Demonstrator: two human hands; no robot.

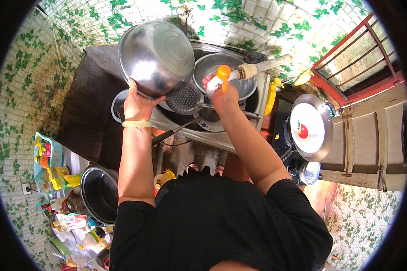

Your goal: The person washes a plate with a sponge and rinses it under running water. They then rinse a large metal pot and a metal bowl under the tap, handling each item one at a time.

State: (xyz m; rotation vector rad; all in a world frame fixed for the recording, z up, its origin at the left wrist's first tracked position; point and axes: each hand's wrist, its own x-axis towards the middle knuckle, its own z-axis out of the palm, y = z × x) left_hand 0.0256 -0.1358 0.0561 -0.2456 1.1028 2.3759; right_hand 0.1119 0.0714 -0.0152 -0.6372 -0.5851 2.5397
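My left hand [138, 103] grips the rim of a large stainless steel bowl [159, 57], tilted so its outer base faces up, over the left side of a steel sink [220, 138]. My right hand [224, 93] is at the white spout of a plastic tap [236, 74] with an orange handle [224, 71]; whether its fingers close on the spout is unclear. Beneath that hand a metal basin [207, 69] rests in the sink. A perforated strainer [182, 100], a flower-patterned plate [208, 126] and a black-handled utensil [162, 137] lie nearer to me.
Right of the sink are a yellow bottle [271, 98] and a pan [327, 135] on a stove, holding a white lid or plate [307, 128]. At left stand a dark counter [88, 111], a deep pot [100, 194] and several seasoning jars [66, 182]. A dark scrubber [254, 57] sits behind the basin.
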